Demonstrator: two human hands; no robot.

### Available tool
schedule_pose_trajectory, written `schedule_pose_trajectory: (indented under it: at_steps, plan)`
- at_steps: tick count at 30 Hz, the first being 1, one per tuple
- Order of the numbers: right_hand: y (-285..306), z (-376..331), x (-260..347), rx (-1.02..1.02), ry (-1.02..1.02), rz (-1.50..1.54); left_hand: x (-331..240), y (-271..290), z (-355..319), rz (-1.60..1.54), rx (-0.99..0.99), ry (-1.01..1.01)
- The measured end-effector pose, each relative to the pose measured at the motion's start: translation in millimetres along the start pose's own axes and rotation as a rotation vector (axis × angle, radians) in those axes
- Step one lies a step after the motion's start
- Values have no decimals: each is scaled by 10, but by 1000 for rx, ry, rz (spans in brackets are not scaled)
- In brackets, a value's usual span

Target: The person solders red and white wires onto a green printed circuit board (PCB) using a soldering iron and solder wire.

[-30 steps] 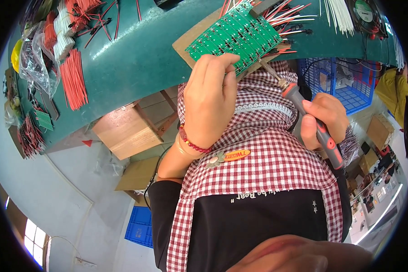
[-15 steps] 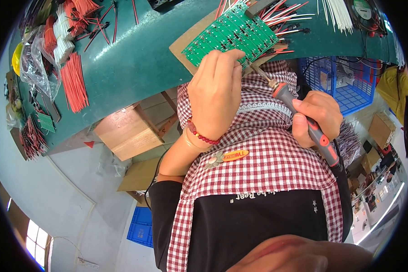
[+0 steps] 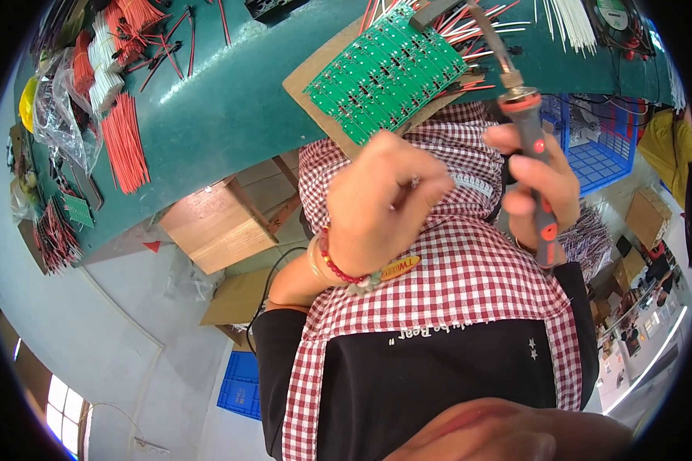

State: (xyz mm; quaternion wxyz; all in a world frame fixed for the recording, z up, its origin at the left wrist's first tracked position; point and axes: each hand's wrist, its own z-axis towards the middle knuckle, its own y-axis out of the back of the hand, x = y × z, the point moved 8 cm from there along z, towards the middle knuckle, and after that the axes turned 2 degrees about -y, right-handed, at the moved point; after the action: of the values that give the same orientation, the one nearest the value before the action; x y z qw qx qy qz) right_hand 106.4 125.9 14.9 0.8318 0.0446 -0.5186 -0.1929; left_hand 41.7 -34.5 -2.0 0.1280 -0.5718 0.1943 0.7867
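My right hand (image 3: 555, 188) grips a grey and red soldering iron (image 3: 520, 98) by its handle, with the tip pointing up and away, right of the board. A green circuit board panel (image 3: 388, 73), dotted with small black components, lies on a piece of brown cardboard (image 3: 301, 83) at the table's near edge. Red and white wires (image 3: 484, 34) stick out along its far right side. Just below the board, my left hand (image 3: 380, 203) is raised with its fingers curled together; whatever they pinch, if anything, is hidden and blurred. A dark bar (image 3: 436, 12) rests across the board's far corner.
On the green table (image 3: 223, 92), bundles of red wires (image 3: 127, 146) and white wires (image 3: 104, 65) lie at left, beside a clear plastic bag (image 3: 61, 115). More white wires (image 3: 573, 23) and a solder spool (image 3: 613, 15) sit far right. A blue crate (image 3: 600, 154) stands below the table.
My left hand has drawn back from the board toward my body. My right hand has swung the soldering iron up and right, its tip away from the board's near edge.
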Motion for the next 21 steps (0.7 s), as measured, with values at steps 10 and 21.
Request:
schedule_pose_trajectory:
  at_steps: [10, 21]
  plan:
    - [-228, -49, -21, 145, -42, 50, -37, -111, -16, -61, 61, -11]
    - [363, -56, -11, -19, -30, -212, 218, 233, -57, 499, -57, 47]
